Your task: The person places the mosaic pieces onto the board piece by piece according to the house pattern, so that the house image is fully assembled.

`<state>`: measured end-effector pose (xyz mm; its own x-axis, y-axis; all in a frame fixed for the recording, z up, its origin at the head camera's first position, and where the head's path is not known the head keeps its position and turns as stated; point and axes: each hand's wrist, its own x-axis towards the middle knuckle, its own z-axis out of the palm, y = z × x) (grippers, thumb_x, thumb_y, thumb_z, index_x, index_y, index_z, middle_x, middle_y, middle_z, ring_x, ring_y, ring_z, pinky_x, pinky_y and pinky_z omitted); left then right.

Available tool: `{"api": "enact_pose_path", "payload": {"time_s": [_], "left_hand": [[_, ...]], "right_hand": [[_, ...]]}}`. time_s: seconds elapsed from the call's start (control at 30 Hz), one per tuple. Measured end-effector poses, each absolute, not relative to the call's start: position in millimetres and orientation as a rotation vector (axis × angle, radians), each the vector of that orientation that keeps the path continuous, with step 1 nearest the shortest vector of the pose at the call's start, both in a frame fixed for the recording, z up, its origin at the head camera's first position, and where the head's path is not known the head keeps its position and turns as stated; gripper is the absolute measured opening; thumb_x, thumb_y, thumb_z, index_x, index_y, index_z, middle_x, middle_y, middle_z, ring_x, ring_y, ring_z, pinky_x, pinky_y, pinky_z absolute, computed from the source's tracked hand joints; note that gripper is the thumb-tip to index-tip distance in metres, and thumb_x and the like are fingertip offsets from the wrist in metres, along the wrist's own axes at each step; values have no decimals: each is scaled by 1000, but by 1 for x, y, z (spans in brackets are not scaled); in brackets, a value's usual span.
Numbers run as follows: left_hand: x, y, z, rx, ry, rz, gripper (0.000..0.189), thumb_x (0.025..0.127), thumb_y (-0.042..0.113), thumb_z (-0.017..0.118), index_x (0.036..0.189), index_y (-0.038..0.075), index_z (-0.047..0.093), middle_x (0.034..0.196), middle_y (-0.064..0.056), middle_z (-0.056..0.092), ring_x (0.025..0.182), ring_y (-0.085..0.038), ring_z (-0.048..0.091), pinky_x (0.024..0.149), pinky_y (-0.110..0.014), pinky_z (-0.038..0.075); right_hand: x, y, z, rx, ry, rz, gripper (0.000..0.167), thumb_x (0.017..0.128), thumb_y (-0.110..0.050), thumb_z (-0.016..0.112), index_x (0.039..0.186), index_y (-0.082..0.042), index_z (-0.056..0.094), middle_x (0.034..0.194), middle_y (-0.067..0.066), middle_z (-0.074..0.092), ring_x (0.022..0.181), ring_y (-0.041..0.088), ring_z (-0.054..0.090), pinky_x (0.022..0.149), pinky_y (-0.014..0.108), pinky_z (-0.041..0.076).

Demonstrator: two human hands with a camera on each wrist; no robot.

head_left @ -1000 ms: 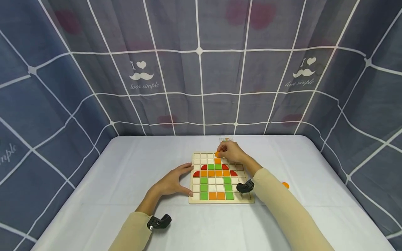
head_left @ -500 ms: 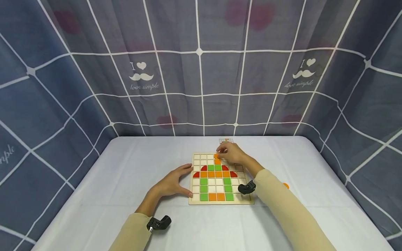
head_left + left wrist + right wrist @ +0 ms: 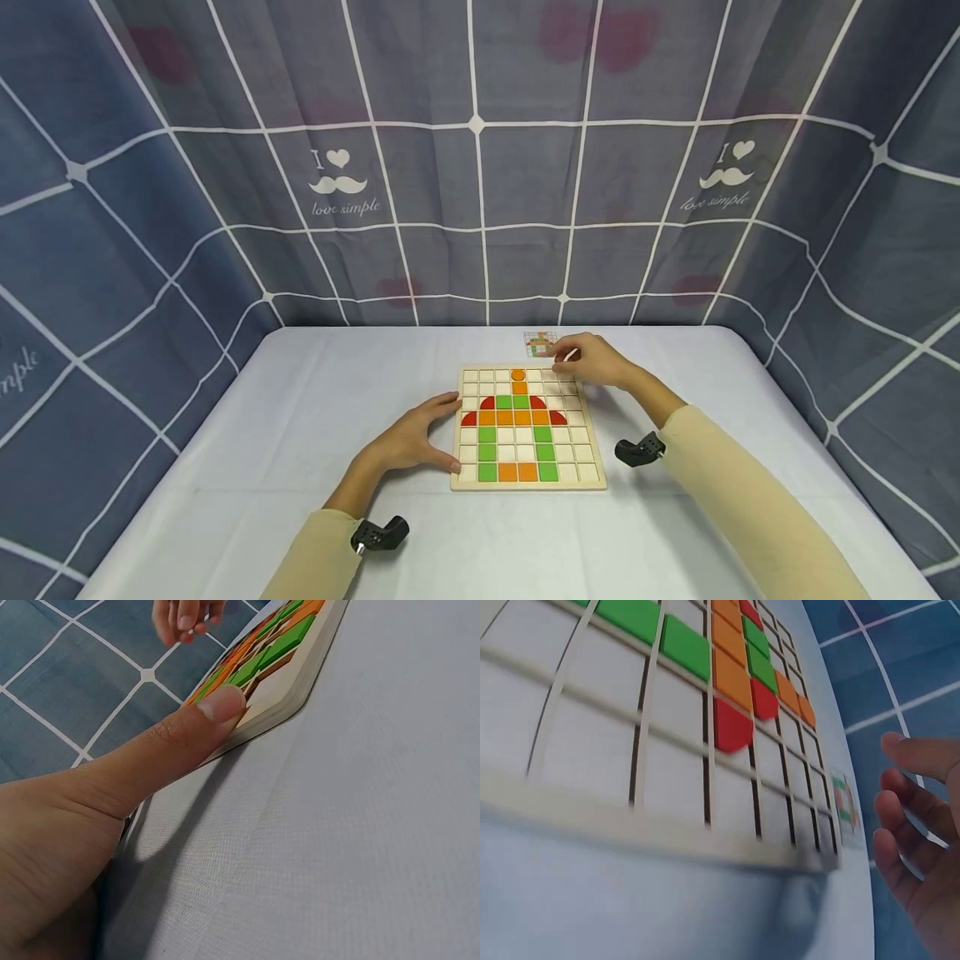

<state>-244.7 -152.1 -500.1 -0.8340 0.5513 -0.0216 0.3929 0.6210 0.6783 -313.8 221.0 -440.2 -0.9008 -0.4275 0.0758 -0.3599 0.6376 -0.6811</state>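
A wooden grid board (image 3: 528,487) lies on the white table, with green, orange and red pieces set in its cells. An orange round piece (image 3: 518,375) sits in the top row, over an orange square (image 3: 519,388). My left hand (image 3: 408,435) rests at the board's left edge, thumb and fingers spread. In the left wrist view its thumb (image 3: 221,705) presses on the near corner. Off the board's back right corner, my right hand (image 3: 596,360) hovers with loosely curled fingers and nothing between them. Red quarter-round pieces (image 3: 731,724) show in the right wrist view.
A small pattern card (image 3: 540,343) lies behind the board, close to my right fingertips. Grey-blue gridded curtains (image 3: 525,175) enclose the table (image 3: 315,375) at the back and both sides. A black wrist camera (image 3: 639,450) sits at my right sleeve.
My right hand has let go of the orange round piece in the top-row cell and moved right. The loose orange disc at the right is now hidden by my sleeve. The left hand stays still.
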Motion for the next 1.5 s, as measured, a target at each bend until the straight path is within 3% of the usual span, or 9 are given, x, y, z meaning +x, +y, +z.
{"api": "enact_pose_path", "payload": {"time_s": [0.27,0.53,0.8,1.0,1.3,1.5], "left_hand": [[-245,-153,-500,795,2618,1028,108,68,41,98,157,8,45,166,-5,32,153,-31,25,122,-54,23],[-245,-154,-501,804,2620,1017,109,68,44,98,157,9,46,166,-4,32,153,-30,25,122,-54,23],[-246,-154,-499,814,2614,1027,109,68,44,97,157,9,45,166,-4,32,153,-30,25,122,-54,22],[-244,-153,-497,808,2606,1032,110,68,45,97,158,8,44,167,-4,31,153,-33,24,121,-56,22],[-245,-153,-497,814,2617,1023,109,69,44,97,158,9,44,167,-5,31,153,-32,24,122,-55,22],[-243,-153,-497,794,2613,1026,109,69,44,97,158,9,44,166,-5,32,153,-32,24,121,-56,22]], "right_hand": [[-301,256,-436,-647,2768,-1098,30,93,-13,79,119,0,73,100,3,71,85,21,67,75,33,56],[-283,295,-430,-596,2718,-1062,31,93,-14,80,119,0,73,103,2,71,96,22,66,82,36,56],[-265,333,-432,-537,2632,-1077,33,93,-13,79,121,2,71,110,14,70,99,24,67,81,30,57],[-248,360,-432,-447,2508,-1034,35,93,-15,79,125,-3,71,116,11,68,103,23,64,81,33,55],[-222,381,-445,-500,2276,-1022,35,84,-1,82,117,-6,72,102,11,61,94,23,54,74,24,49],[-214,379,-452,-674,2390,-982,28,80,0,83,104,-7,70,98,5,59,90,21,52,75,25,46]]}}
